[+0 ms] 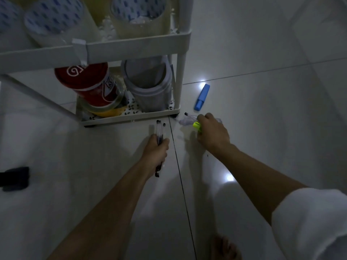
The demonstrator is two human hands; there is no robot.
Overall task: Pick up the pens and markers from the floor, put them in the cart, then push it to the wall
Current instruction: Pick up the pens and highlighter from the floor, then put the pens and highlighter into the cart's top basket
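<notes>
My left hand (156,147) grips a bundle of black pens (160,132) just in front of the white cart (131,47), tips pointing at its bottom shelf. My right hand (213,132) is down on the floor, closed around a yellow-green highlighter (196,125). Right beside its fingers lie a clear pen with a black cap (189,115) and a pale crumpled piece (185,121). A blue highlighter (202,97) lies on the tiles farther off, near the cart's right leg.
The cart's top shelf holds big rolls of clear tape (139,15). Its bottom shelf (129,117) carries a red-cored tape roll (90,83) and a grey roll (148,85). A dark object (15,178) lies on the floor at the left. A bare foot (224,248) shows at the bottom.
</notes>
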